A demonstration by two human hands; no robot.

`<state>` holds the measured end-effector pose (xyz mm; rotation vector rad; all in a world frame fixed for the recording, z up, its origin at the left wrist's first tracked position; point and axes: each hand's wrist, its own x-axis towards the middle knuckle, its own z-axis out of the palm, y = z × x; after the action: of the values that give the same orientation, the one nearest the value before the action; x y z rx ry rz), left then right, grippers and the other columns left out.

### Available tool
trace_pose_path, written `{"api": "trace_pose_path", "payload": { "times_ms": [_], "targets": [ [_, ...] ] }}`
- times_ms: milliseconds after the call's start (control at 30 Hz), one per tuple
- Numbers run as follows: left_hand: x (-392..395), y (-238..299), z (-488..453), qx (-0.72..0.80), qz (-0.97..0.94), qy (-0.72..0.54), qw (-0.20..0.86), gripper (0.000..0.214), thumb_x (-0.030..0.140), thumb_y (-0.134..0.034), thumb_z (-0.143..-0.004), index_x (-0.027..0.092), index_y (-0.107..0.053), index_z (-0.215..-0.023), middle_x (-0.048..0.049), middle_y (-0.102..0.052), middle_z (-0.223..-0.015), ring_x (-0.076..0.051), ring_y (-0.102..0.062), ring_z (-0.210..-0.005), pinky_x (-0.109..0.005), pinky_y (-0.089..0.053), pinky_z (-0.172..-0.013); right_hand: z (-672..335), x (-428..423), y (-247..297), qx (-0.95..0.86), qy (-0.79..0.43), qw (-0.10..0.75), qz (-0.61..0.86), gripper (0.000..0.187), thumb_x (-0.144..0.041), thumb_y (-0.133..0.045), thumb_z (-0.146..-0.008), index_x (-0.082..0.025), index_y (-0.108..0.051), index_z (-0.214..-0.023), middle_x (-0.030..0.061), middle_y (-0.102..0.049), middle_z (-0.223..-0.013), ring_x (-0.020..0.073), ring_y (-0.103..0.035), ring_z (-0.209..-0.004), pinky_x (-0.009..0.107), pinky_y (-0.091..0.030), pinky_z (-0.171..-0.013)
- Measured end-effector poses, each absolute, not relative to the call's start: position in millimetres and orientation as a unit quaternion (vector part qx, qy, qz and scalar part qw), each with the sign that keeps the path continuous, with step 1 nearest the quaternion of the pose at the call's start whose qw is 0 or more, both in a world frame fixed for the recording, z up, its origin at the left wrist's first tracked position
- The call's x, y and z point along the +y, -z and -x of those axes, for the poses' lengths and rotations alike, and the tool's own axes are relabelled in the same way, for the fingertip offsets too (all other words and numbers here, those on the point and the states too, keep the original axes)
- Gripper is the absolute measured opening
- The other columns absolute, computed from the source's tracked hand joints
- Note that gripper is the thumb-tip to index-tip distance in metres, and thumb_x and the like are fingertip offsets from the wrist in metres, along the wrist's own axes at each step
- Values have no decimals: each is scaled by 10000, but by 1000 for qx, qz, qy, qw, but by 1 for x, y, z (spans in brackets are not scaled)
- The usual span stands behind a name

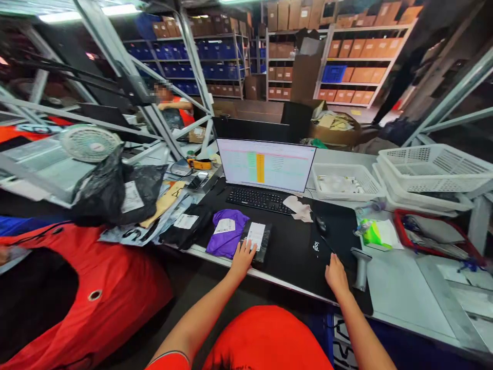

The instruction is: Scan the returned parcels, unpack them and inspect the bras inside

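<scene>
My left hand [243,258] lies with spread fingers on a black plastic parcel [262,243] with a white label, near the desk's front edge. Beside it is a purple parcel [228,234], also labelled, and further left a black parcel [187,222]. My right hand [336,274] rests on the black desk mat [292,257], its fingers curled in; what they hold, if anything, is hidden. A thin dark line runs from the computer mouse [320,224] towards that hand. Just right of it a grey barcode scanner [361,270] lies on the mat.
Behind the mat stand a monitor [265,164] and a keyboard [260,199], with crumpled paper [298,208] alongside. White baskets [435,167] and a red tray [439,236] sit at right. Parcels pile up at left above a red sack [127,288]. Another person [175,105] sits beyond the frame.
</scene>
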<state>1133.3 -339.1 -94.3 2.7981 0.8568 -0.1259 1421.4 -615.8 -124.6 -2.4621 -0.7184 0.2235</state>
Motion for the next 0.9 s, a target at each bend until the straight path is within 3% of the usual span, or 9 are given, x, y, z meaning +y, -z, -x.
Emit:
{"api": "trace_pose_path", "payload": {
  "times_ms": [167,300,367,533,633,800,900],
  "targets": [
    [-311,99,-1136,236,-958,73,144,631,161,-666,-805,207,-473,-1405,-204,-445,-1541,-376,-340,-1479,-558,-306,-1183,-1465,-602,120,-222,-78,218,947,461,-133,-499,-823,-105,-636,-1262,232,-637,-1253,342,-559,-1269,462,-416,-1080],
    [-308,93,-1130,239,-947,72,203,318,122,-511,-895,183,-622,-1186,-191,-615,-1352,-310,-492,-1383,-474,-417,-1112,-1476,-599,121,-195,-95,191,957,327,-120,-514,-815,-94,-689,-1090,246,-669,-1100,337,-639,-1116,446,-473,-963],
    [-311,88,-1131,255,-935,63,237,267,92,-471,-899,177,-663,-1063,-186,-673,-1237,-293,-559,-1309,-451,-461,-1057,-1479,-601,122,-190,-113,193,956,283,-123,-537,-792,-100,-692,-1028,226,-681,-1033,325,-661,-1061,423,-485,-932],
    [-315,69,-1150,324,-887,-12,329,93,165,-618,-850,167,-701,-891,-153,-728,-1048,-283,-678,-1059,-406,-510,-942,-1480,-613,125,-192,-165,235,938,236,-160,-577,-704,-140,-667,-922,165,-694,-942,313,-687,-991,389,-509,-891],
    [-316,60,-1163,387,-832,-108,383,248,393,-641,-884,160,-722,-906,-121,-736,-969,-262,-679,-974,-362,-511,-886,-1475,-621,124,-197,-183,281,922,223,-223,-560,-700,-176,-620,-910,142,-698,-965,300,-696,-983,381,-527,-874],
    [-332,68,-1176,463,-714,-211,481,659,720,-541,-839,94,-743,-875,-95,-727,-786,-213,-662,-723,-310,-513,-672,-1457,-627,113,-199,-237,345,886,312,-431,-488,-812,-213,-546,-1027,55,-716,-831,237,-706,-675,354,-558,-670],
    [-339,86,-1186,494,-671,-217,509,707,764,-522,-803,96,-751,-825,-92,-727,-740,-213,-659,-668,-330,-523,-659,-1446,-617,95,-238,-226,372,868,452,-516,-452,-871,-198,-537,-1181,97,-726,-1015,239,-720,-785,364,-565,-752]
  ]
}}
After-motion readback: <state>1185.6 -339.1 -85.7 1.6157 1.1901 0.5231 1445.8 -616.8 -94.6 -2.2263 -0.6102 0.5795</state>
